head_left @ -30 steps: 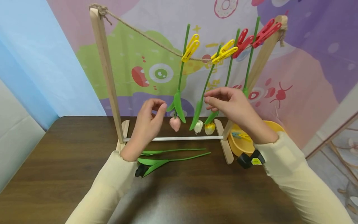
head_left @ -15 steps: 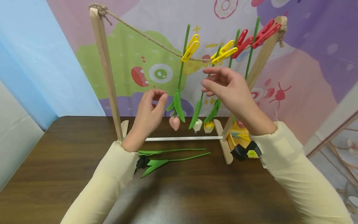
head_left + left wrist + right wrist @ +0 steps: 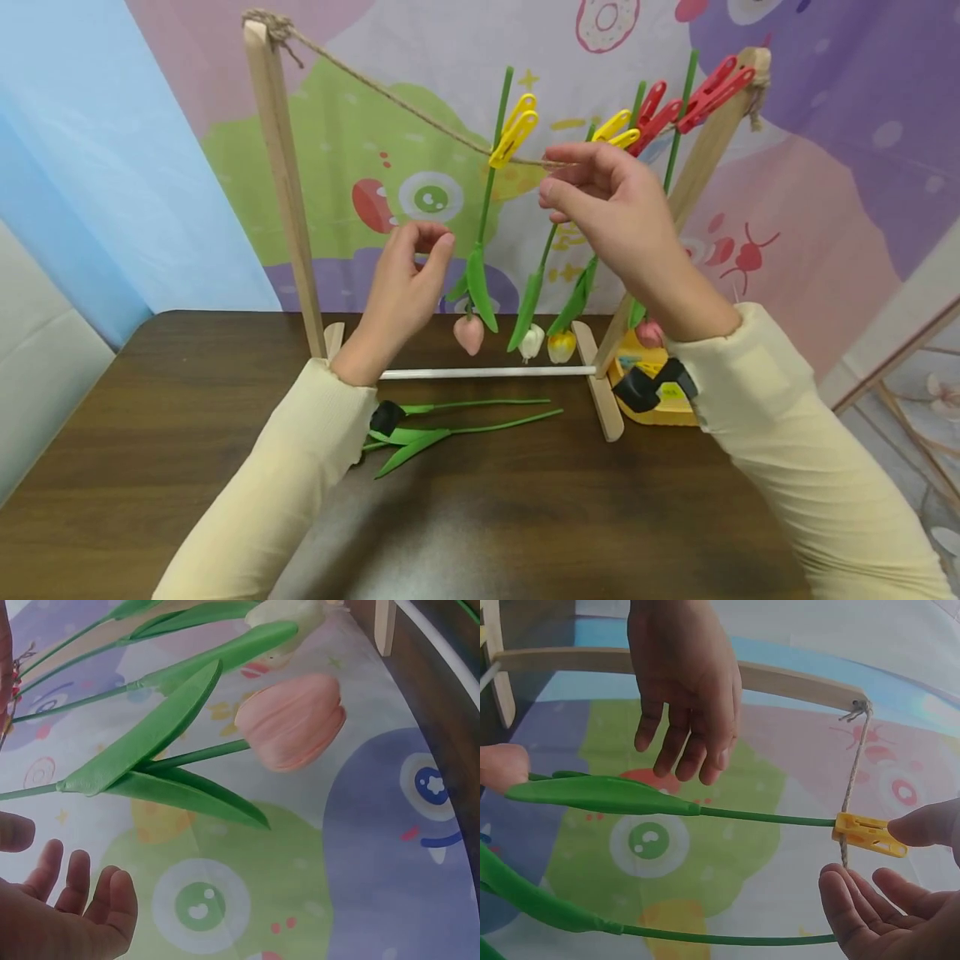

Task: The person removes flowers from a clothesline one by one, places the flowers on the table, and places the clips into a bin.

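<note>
My left hand (image 3: pixel 408 287) is raised left of the hanging pink tulip (image 3: pixel 468 334), fingers loosely bent and holding nothing. In the left wrist view that tulip's bloom (image 3: pixel 292 724) and leaves hang clear of the fingers. Up at the twine line (image 3: pixel 390 93), my right hand (image 3: pixel 615 208) is just below and in front of the second yellow clothespin (image 3: pixel 617 133), partly hiding it. Its thumb and fingers are apart, with no grip visible. The right wrist view shows the other yellow clothespin (image 3: pixel 870 834) clamping a green stem, its end overlapped by my thumb; contact is unclear.
White tulip (image 3: pixel 532 342), yellow tulip (image 3: pixel 561 346) and darker pink tulip (image 3: pixel 649 333) hang upside down nearby. Red clothespins (image 3: pixel 716 96) are clipped near the right wooden post (image 3: pixel 697 167). Green stems (image 3: pixel 495 423) lie on the table; a yellow basket (image 3: pixel 660 414) stands right.
My right hand has risen from the hanging leaves to the level of the line. My left hand has risen slightly. The clipped tulips stay in place.
</note>
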Demonstrator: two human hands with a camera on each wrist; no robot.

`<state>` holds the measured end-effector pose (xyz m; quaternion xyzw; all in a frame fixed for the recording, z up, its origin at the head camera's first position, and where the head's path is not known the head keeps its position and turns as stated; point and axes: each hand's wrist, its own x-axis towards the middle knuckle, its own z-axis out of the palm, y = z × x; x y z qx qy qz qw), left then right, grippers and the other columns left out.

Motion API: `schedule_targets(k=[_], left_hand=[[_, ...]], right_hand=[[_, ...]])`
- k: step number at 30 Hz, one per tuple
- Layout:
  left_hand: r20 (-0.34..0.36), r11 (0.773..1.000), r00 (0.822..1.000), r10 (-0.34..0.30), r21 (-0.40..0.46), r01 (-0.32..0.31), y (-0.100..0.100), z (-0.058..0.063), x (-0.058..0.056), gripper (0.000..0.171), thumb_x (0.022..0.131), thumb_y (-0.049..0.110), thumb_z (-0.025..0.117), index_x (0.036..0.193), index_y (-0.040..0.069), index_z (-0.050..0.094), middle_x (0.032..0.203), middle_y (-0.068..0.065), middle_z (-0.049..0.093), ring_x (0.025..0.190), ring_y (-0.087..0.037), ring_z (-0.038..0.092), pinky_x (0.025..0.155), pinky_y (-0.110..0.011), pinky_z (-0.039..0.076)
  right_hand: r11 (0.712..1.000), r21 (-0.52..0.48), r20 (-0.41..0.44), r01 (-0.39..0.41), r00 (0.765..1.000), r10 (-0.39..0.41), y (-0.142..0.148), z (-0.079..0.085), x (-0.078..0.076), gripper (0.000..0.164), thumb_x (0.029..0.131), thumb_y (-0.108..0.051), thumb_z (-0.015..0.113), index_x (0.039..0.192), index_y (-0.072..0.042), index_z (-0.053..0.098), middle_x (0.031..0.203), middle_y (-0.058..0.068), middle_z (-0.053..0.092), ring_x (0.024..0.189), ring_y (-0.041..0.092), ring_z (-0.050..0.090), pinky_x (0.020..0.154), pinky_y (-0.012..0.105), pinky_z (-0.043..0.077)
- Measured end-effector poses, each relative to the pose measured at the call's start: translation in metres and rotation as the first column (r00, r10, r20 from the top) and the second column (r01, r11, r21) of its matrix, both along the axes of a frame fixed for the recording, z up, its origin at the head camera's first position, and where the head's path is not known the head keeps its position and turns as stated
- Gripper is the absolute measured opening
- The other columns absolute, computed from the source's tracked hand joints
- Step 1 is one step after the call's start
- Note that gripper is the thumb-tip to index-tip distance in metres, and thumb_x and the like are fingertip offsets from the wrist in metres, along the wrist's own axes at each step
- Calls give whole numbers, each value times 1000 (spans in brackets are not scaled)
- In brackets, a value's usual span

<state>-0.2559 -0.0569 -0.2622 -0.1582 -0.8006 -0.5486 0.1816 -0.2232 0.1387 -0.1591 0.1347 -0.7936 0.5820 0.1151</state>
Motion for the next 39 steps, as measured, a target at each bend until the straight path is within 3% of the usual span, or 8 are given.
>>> schedule_targets(k=[11, 27, 39], left_hand=[[-4, 999, 1000, -18, 29, 18, 5, 12, -8, 26, 97, 22, 49, 114, 3, 55, 110, -10, 55, 98, -19, 51, 79, -30, 42], [43, 996, 996, -77, 42, 75, 13, 18, -15, 32, 99, 25, 45, 121, 2, 51, 119, -12, 55, 110, -22, 53, 91, -36, 44], [52, 994, 994, -98, 46, 96, 25, 23, -17, 31, 100, 24, 42, 119, 2, 52, 113, -13, 58, 105, -21, 56, 89, -34, 46]], right_hand=[[1000, -5, 0, 13, 1000, -13, -4, 8, -2, 35, 89, -11, 61, 123, -6, 56, 105, 4, 62, 90, 12, 63, 80, 22, 52], [995, 83, 8, 52, 999, -53, -8, 17, -5, 41, 89, -17, 62, 128, -10, 53, 107, 5, 61, 93, 13, 63, 89, 28, 49], [993, 106, -1, 49, 999, -49, -9, 21, -7, 42, 89, -20, 62, 129, -9, 54, 109, 6, 63, 92, 12, 64, 89, 27, 49]])
